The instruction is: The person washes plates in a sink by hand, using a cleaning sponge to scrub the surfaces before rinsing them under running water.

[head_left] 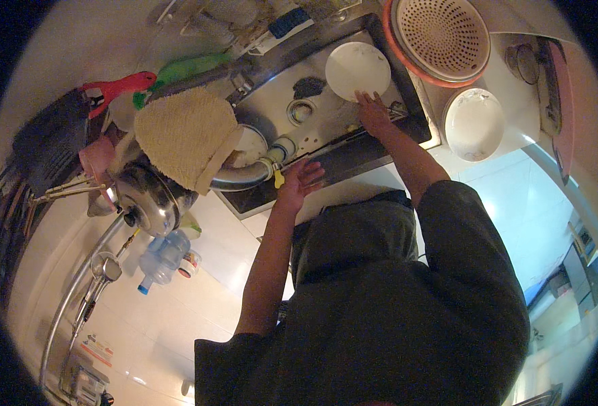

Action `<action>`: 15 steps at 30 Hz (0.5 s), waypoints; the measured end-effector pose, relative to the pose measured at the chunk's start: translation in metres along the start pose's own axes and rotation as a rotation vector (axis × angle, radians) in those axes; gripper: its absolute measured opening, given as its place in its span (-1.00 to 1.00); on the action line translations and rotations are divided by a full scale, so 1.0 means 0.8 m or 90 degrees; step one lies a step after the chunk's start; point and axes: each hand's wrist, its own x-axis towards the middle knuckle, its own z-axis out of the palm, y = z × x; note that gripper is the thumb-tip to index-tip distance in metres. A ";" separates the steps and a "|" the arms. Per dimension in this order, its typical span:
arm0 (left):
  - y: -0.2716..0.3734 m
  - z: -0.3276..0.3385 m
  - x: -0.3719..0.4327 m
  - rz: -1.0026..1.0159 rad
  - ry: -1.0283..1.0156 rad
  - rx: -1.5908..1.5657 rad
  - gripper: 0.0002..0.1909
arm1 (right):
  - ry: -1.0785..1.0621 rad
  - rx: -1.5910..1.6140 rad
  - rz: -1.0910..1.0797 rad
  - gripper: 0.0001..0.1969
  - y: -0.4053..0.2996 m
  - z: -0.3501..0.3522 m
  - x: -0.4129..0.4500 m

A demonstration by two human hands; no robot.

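My right hand (373, 112) touches the near rim of a white plate (358, 71) at the right end of a metal sink (273, 91). Whether its fingers grip the rim I cannot tell. At the sink's near edge, my left hand (301, 183) is raised with its fingers apart and holds nothing, just beside a faucet (243, 177) with a yellow tag (279, 178). A dark scouring pad (309, 87) lies in the sink between the plate and the drain strainer (300, 111).
Right of the sink are a perforated colander (441, 38) in a red basin (398, 51) and a white bowl (474, 127). A tan towel (184, 134) hangs at the left, above a metal pot (151, 203). A blue sponge (289, 23) rests behind the sink.
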 end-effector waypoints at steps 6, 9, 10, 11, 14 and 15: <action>0.002 -0.001 0.007 -0.001 -0.018 -0.016 -0.56 | 0.018 -0.105 -0.081 -0.62 -0.007 -0.012 -0.006; 0.002 0.004 0.008 -0.004 0.003 -0.003 -0.56 | -0.020 -0.077 -0.097 -0.67 -0.009 -0.019 -0.005; 0.002 0.004 0.007 -0.003 0.006 -0.003 -0.56 | -0.033 -0.081 -0.089 -0.69 -0.014 -0.022 -0.003; 0.002 0.004 0.005 -0.006 0.023 0.005 -0.56 | -0.046 -0.085 -0.081 -0.72 -0.020 -0.025 -0.001; -0.001 0.003 0.002 -0.013 0.030 0.007 -0.55 | 0.114 -0.025 0.019 -0.79 -0.023 -0.017 0.019; -0.002 0.001 0.002 -0.017 0.020 0.000 -0.55 | 0.117 -0.021 0.021 -0.79 -0.017 -0.008 0.026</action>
